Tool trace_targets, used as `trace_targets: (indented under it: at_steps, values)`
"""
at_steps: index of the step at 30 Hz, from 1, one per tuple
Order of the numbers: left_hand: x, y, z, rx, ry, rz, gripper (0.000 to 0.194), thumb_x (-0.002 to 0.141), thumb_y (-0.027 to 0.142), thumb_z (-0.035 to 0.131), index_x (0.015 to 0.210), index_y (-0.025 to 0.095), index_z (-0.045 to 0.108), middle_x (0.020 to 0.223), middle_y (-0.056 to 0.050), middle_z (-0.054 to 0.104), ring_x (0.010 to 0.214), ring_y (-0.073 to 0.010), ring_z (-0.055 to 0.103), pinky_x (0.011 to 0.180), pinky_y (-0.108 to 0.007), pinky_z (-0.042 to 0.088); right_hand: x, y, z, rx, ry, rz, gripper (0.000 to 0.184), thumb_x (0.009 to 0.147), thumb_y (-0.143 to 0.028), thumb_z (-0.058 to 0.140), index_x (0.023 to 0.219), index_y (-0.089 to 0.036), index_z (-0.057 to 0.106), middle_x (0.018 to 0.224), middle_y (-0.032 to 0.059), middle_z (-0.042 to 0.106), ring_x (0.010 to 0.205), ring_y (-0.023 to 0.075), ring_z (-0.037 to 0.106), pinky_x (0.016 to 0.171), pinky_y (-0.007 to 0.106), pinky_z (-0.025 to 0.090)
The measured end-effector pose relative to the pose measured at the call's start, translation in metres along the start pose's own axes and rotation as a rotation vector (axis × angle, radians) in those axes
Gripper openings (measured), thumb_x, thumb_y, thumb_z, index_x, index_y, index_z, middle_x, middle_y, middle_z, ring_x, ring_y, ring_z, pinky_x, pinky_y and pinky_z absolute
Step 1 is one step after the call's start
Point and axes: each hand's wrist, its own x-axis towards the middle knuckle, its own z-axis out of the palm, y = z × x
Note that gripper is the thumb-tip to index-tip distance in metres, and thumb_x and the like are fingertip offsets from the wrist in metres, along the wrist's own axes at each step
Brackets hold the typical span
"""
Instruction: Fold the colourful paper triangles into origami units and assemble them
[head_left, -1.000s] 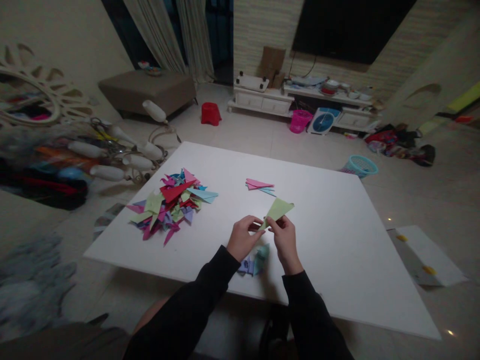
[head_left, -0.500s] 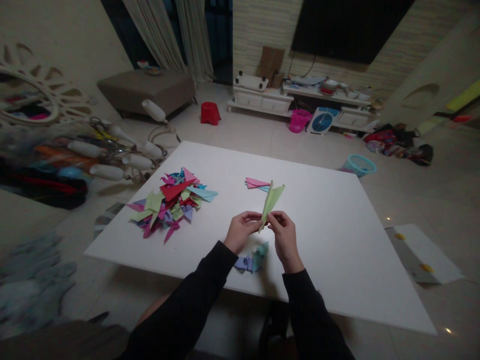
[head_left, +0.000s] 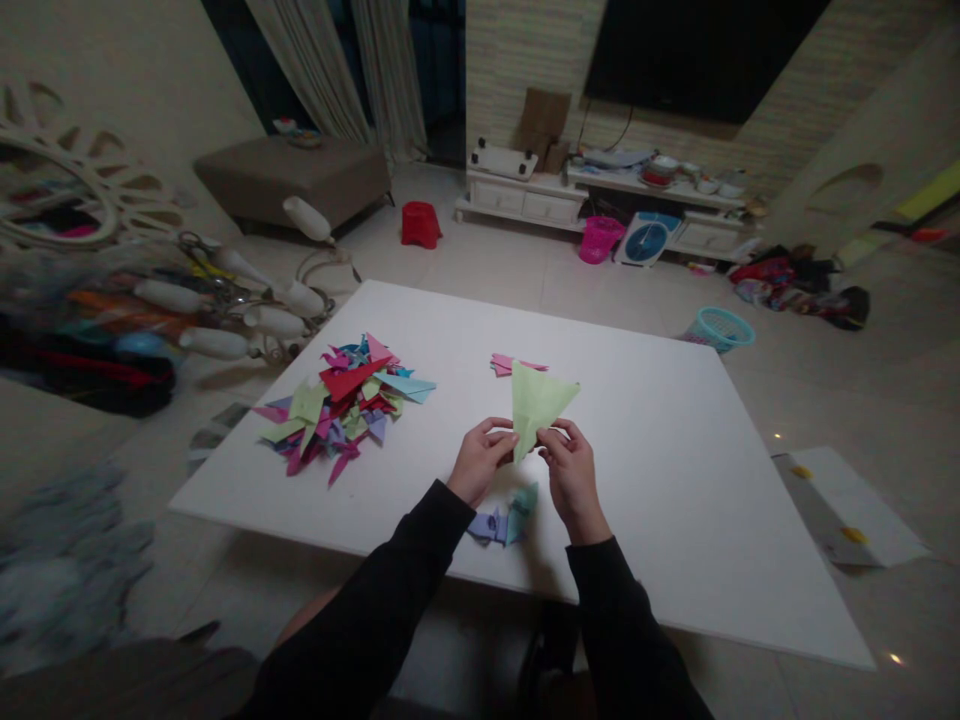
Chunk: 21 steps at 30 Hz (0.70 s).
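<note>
Between my two hands is a light green folded paper [head_left: 536, 405], held above the white table with its wide end away from me and its point toward me. My left hand [head_left: 484, 460] pinches its left edge near the point. On the other edge, the fingers of my right hand [head_left: 571, 470] are closed. Beyond the green sheet lies a pink folded paper [head_left: 504, 365], partly hidden by it. Closer to me, a purple folded paper [head_left: 489, 527] and a teal folded paper [head_left: 521, 512] rest on the table below my hands.
A heap of colourful folded papers [head_left: 349, 400] covers the left part of the white table [head_left: 660, 480]. A lamp with several white shades [head_left: 214, 344] stands beside its left edge. Past the far right corner is a blue basket [head_left: 720, 328]; a red stool [head_left: 421, 225] stands on the floor.
The green paper has turned from nearly edge-on to showing its broad face, and its far end looks wider. My hands stay in almost the same place.
</note>
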Motion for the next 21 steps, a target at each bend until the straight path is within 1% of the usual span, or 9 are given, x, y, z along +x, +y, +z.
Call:
trace_targets:
  at_steps: [5, 9, 11, 13, 16, 19, 21]
  values:
    - [0.001, 0.0009, -0.0006, 0.026, 0.015, 0.02, 0.045, 0.064, 0.035, 0.086, 0.094, 0.014, 0.06, 0.078, -0.006, 0.075, 0.069, -0.0175, 0.072, 0.07, -0.027, 0.054, 0.0001, 0.0001, 0.0006, -0.023, 0.006, 0.007, 0.028, 0.072, -0.035, 0.077, 0.091, -0.022, 0.061, 0.073, -0.0011, 0.068, 0.065, 0.0156, 0.061, 0.065, 0.029, 0.042]
    - [0.0028, 0.0023, -0.0024, 0.197, 0.109, 0.096, 0.037, 0.065, 0.031, 0.085, 0.089, 0.014, 0.063, 0.073, -0.004, 0.072, 0.066, -0.0148, 0.068, 0.062, -0.023, 0.052, 0.0006, 0.0009, 0.0001, -0.067, 0.039, -0.035, 0.025, 0.072, -0.038, 0.077, 0.082, -0.022, 0.061, 0.075, -0.0013, 0.065, 0.072, 0.0153, 0.061, 0.063, 0.027, 0.042]
    - [0.0028, 0.0029, -0.0025, 0.267, 0.132, 0.132, 0.033, 0.064, 0.03, 0.084, 0.085, 0.014, 0.064, 0.071, -0.003, 0.07, 0.066, -0.0145, 0.068, 0.061, -0.023, 0.052, -0.0003, -0.0007, 0.0006, -0.074, 0.038, -0.045, 0.024, 0.074, -0.04, 0.075, 0.079, -0.021, 0.061, 0.079, -0.0001, 0.065, 0.077, 0.0161, 0.061, 0.063, 0.026, 0.044]
    - [0.0021, 0.0031, -0.0019, 0.271, 0.118, 0.132, 0.033, 0.064, 0.031, 0.085, 0.084, 0.014, 0.063, 0.072, -0.003, 0.07, 0.067, -0.0158, 0.069, 0.062, -0.025, 0.054, -0.0015, -0.003, 0.0014, -0.076, 0.017, -0.055, 0.021, 0.078, -0.04, 0.071, 0.078, -0.021, 0.063, 0.084, 0.0022, 0.066, 0.085, 0.0182, 0.063, 0.064, 0.026, 0.045]
    - [0.001, 0.0023, -0.0002, 0.233, 0.07, 0.092, 0.038, 0.064, 0.035, 0.086, 0.085, 0.014, 0.063, 0.071, -0.005, 0.071, 0.066, -0.0194, 0.071, 0.067, -0.032, 0.058, -0.0023, -0.0045, 0.0019, -0.056, -0.031, -0.055, 0.019, 0.082, -0.04, 0.065, 0.079, -0.021, 0.066, 0.092, 0.0054, 0.068, 0.095, 0.0214, 0.065, 0.066, 0.028, 0.047]
    - [0.0011, 0.0012, 0.001, 0.233, 0.038, 0.057, 0.039, 0.065, 0.038, 0.086, 0.086, 0.012, 0.065, 0.072, -0.007, 0.072, 0.066, -0.021, 0.072, 0.067, -0.033, 0.058, -0.001, -0.0017, 0.0007, -0.077, -0.015, -0.038, 0.019, 0.078, -0.039, 0.07, 0.08, -0.02, 0.07, 0.088, 0.0047, 0.07, 0.088, 0.0201, 0.064, 0.067, 0.029, 0.048]
    - [0.0013, 0.0011, 0.0013, 0.231, 0.033, 0.049, 0.039, 0.069, 0.041, 0.082, 0.088, 0.011, 0.067, 0.077, -0.009, 0.073, 0.066, -0.0202, 0.072, 0.067, -0.032, 0.058, 0.0003, 0.0011, -0.0007, -0.134, 0.014, -0.049, 0.019, 0.075, -0.038, 0.074, 0.082, -0.02, 0.073, 0.088, 0.0045, 0.071, 0.083, 0.0191, 0.063, 0.068, 0.029, 0.049]
